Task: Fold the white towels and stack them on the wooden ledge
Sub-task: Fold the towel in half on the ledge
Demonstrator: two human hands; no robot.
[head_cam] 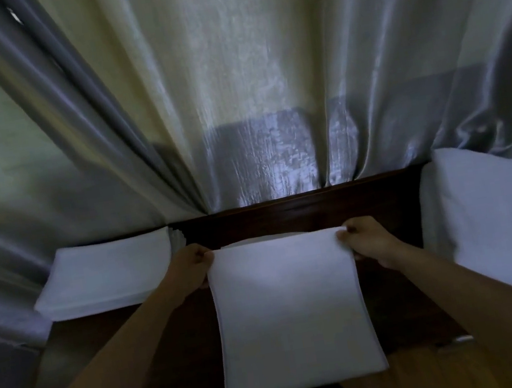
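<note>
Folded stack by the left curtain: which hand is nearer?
Left. The left hand sits just beside the folded stack; the right hand is across the held towel.

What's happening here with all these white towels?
A person is folding towels at a dark wooden ledge in front of a curtain. The left hand and right hand each pinch a far corner of a folded white towel that lies between them. A neat stack of folded towels sits on the left end of the ledge, and another towel pile lies at the right.
</note>
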